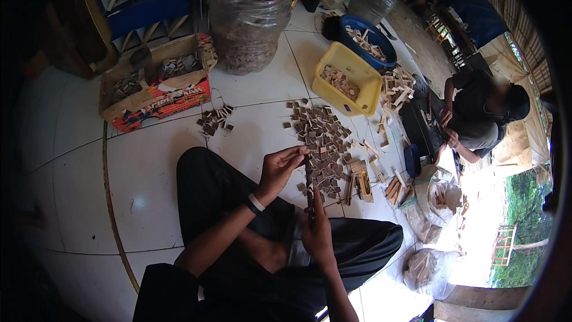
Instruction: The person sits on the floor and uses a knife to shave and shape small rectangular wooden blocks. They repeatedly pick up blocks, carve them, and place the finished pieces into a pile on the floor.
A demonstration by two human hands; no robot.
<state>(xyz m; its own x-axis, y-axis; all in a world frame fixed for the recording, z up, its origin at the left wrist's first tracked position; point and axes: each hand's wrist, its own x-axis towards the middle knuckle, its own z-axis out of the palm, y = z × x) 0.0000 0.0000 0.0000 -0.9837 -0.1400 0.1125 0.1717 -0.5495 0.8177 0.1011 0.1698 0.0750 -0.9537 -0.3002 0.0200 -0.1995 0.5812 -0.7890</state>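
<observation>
My left hand (282,170) pinches the upper end of a dark, narrow strip (309,173), which may be a row of small square pieces; I cannot tell. My right hand (317,235) is closed round its lower end, index finger pointing up along it. The strip stands between my hands, just over the near edge of a loose pile of small brown square pieces (325,143) on the tiled floor. Beside the pile's right edge lies a yellow-and-wood tool or block (361,182), its kind unclear.
A yellow tub (372,92) and a blue basin (390,50) hold wooden pieces. A red cardboard box (173,104) and a big clear plastic container (247,30) stand left. A small heap (215,120) lies near the box. Another person (482,104) sits working on the right.
</observation>
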